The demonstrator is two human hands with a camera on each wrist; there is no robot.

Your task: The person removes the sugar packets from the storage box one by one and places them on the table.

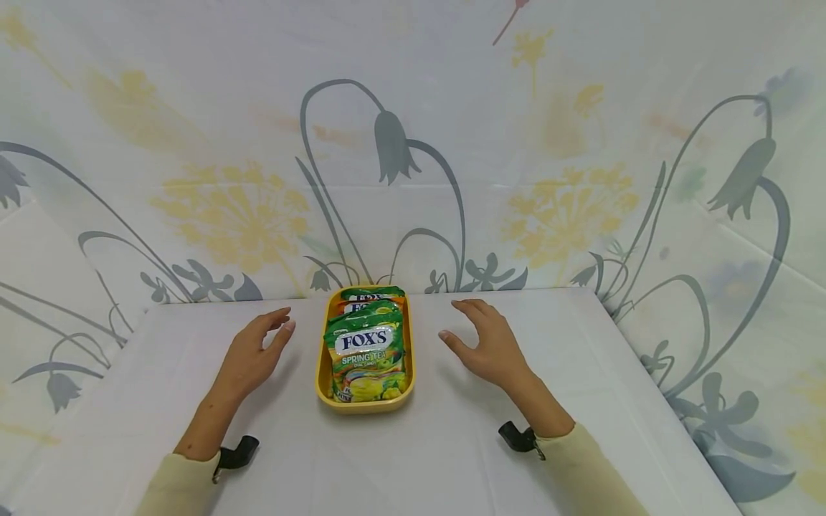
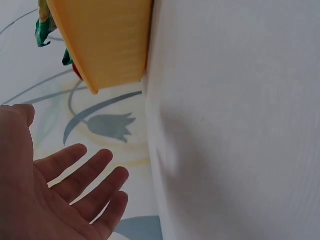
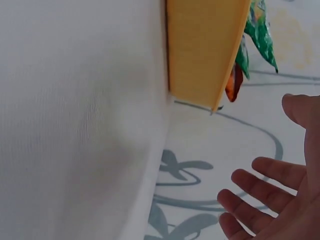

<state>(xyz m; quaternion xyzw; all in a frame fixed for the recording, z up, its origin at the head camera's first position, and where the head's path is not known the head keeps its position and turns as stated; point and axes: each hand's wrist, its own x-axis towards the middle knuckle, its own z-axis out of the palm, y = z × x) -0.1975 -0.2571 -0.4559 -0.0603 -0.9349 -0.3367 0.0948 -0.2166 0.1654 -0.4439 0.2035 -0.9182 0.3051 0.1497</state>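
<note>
A yellow plastic tray [image 1: 364, 407] stands on the white-covered table between the two hands. Several Fox's candy bags lie overlapping in it, the front one a green Spring Tea bag [image 1: 368, 365]. Off the tray's left side, my left hand [image 1: 254, 352] hovers with nothing in it, thumb apart from the fingers. My right hand [image 1: 488, 345] is held likewise on the right side, its fingers spread and its palm toward the tray. In both wrist views the tray wall [image 2: 107, 42] shows apart from the fingers, and bag corners [image 3: 260, 37] stick up past the rim.
A white cloth [image 1: 445, 459] covers the table. Right behind its back edge hangs a pale curtain [image 1: 413, 215] printed with grey and yellow flowers, which also runs along the sides. A black wrist mount [image 1: 239, 453] sits at the left sleeve, and another [image 1: 518, 436] at the right.
</note>
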